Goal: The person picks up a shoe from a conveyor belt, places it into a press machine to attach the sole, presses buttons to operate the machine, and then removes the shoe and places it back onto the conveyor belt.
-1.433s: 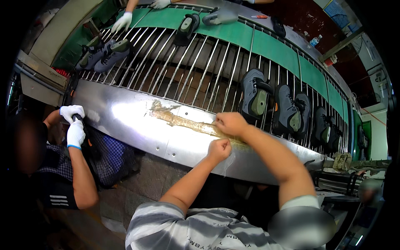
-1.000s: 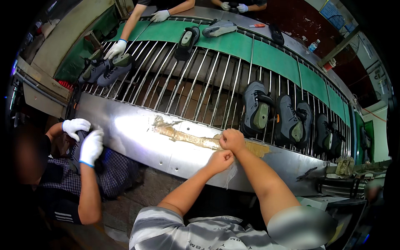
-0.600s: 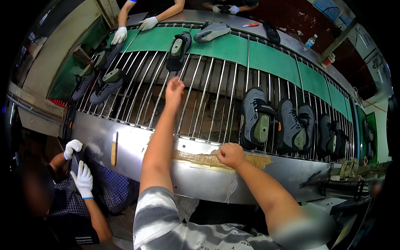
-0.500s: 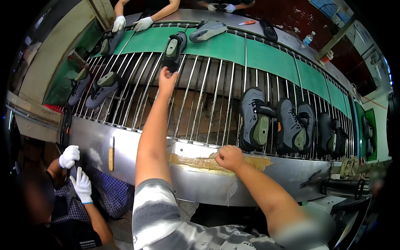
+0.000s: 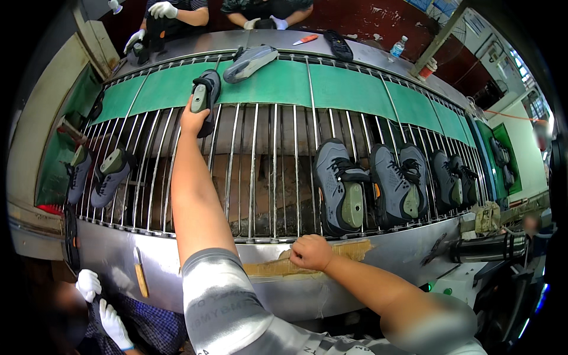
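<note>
A: What's the left hand [image 5: 193, 118] doing rn?

B: I'm seeing it stretched far out over the conveyor's metal rods [image 5: 273, 171], fingers wrapping round a dark grey shoe [image 5: 205, 97] w/ a grey last in it. Shoe's lying at the far edge of the rods, right where the green belt [image 5: 349, 89] is starting, toward the far-left corner.

A: And the right?

B: Right hand [image 5: 312, 252] is resting on the steel front rim [image 5: 402, 254] at the near edge, curled into a loose fist, touching a strip of brown tape [image 5: 278, 267]. I'm not seeing anything in it.

A: Other stuff?

B: A row of grey shoes [image 5: 338, 186] is sitting on the rods near the right end, close to the near edge. Two more shoes [image 5: 100, 174] are lying by the left edge. Another shoe [image 5: 249, 60] is lying upside down on the belt at the far edge. Co-workers' white-gloved hands [image 5: 163, 9] are working beyond the far edge, and another gloved pair [image 5: 100, 302] is showing below the near-left corner, next to a wood-handled knife [image 5: 139, 273].
</note>
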Demonstrator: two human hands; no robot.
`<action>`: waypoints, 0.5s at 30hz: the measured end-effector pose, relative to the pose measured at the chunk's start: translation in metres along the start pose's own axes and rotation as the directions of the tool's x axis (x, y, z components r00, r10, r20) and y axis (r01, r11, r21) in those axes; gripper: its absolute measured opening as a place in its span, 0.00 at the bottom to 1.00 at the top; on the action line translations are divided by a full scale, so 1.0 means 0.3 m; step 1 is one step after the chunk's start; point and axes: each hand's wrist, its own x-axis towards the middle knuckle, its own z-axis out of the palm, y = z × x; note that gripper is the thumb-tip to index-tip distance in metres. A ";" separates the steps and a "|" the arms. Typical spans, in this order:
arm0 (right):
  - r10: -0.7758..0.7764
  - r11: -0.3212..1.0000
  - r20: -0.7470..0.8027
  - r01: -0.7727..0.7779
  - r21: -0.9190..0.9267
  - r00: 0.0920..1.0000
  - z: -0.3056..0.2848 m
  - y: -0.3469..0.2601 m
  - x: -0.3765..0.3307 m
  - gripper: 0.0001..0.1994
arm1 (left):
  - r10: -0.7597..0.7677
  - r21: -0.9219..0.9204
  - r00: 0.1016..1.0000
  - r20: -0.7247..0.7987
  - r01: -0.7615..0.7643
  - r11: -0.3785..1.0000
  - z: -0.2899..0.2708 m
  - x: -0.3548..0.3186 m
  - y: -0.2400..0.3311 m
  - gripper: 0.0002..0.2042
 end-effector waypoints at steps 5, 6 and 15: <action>0.003 1.000 -0.013 -0.003 -0.022 1.000 0.018 -0.001 0.003 0.09 | -0.138 -0.254 0.989 0.046 0.145 0.956 -0.071 -0.007 0.025 0.36; 0.013 1.000 -0.004 -0.014 -0.024 1.000 0.016 -0.005 0.000 0.08 | -0.243 -0.389 0.966 0.087 0.257 0.884 -0.094 -0.039 0.052 0.35; 0.065 0.997 0.058 -0.063 -0.037 0.996 0.042 -0.043 0.004 0.10 | -0.217 -0.902 0.901 0.375 0.409 0.137 -0.350 -0.871 0.017 0.29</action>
